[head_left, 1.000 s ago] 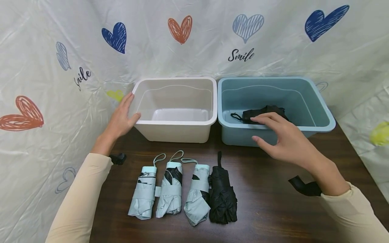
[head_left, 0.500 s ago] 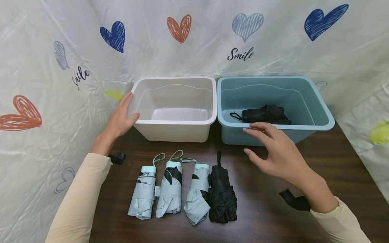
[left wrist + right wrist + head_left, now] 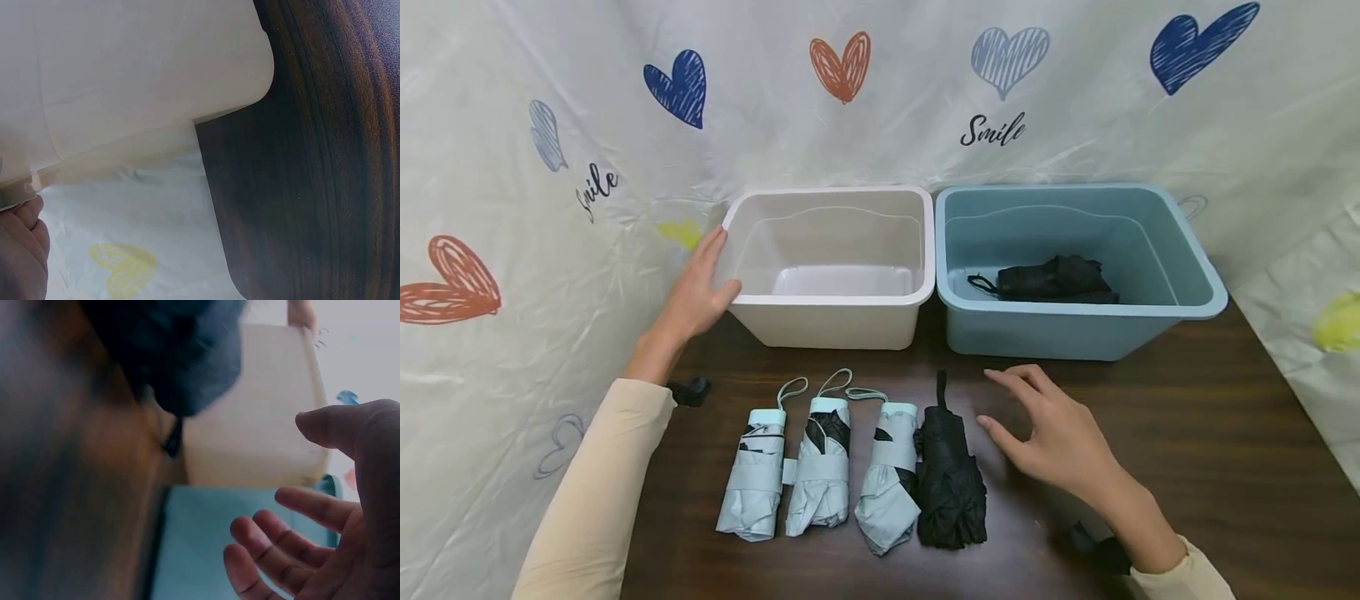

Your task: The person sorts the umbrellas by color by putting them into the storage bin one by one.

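Note:
My left hand (image 3: 688, 296) rests against the left end of the white bin (image 3: 835, 327), fingers fairly straight along its rim and thumb near the front corner. Over the table, my right hand (image 3: 1062, 435) hovers with spread fingers and an empty palm, just right of a folded black umbrella (image 3: 951, 479). Three folded light-blue umbrellas, the left one (image 3: 752, 483), the middle one (image 3: 820, 479) and the right one (image 3: 889, 483), lie in a row beside it, wrist loops pointing toward the bins. Another black umbrella (image 3: 1056, 279) lies inside the blue bin (image 3: 1030, 333).
Both bins stand side by side at the back of the dark wooden table (image 3: 1210, 433). Behind them hangs a white sheet (image 3: 910, 100) printed with hearts. The right wrist view is partly blurred.
My right hand has drawn back from over the blue bin, moving down and left toward the black umbrella on the table. The left hand has stayed at the white bin.

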A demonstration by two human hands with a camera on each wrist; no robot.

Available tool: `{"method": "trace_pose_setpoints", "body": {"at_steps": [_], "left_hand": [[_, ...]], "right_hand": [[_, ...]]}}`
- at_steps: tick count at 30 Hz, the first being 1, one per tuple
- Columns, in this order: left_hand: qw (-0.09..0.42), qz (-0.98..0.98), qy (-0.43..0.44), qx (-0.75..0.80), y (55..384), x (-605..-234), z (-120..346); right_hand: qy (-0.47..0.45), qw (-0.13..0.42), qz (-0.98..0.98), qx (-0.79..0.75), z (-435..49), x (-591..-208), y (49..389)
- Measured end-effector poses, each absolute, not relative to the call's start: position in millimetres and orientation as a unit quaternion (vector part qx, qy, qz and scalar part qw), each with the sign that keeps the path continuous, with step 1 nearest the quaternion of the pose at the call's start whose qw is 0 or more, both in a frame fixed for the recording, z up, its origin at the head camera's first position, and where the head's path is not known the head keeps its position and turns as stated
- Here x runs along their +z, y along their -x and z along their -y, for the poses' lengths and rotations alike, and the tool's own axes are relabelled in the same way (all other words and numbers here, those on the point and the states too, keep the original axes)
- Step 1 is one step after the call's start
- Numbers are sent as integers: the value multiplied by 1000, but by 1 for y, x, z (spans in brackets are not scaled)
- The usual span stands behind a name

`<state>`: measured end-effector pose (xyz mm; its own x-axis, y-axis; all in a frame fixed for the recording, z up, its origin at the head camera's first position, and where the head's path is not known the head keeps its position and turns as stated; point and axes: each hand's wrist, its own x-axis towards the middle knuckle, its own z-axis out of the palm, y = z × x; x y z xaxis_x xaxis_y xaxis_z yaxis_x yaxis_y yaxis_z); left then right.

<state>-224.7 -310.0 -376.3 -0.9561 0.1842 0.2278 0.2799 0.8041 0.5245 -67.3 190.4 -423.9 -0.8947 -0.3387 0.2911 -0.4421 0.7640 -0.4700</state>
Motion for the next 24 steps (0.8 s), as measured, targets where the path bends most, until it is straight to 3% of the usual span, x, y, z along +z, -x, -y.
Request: {"method": "trace_pose_setpoints", "body": {"at_steps": [8, 24], "left_hand": [[76, 949, 121, -282, 228, -376, 307], [80, 953, 116, -268, 226, -376, 311]], "right_hand": [[-118, 7, 949, 292, -170, -448, 41], [-33, -57, 955, 289, -128, -465, 14]]}}
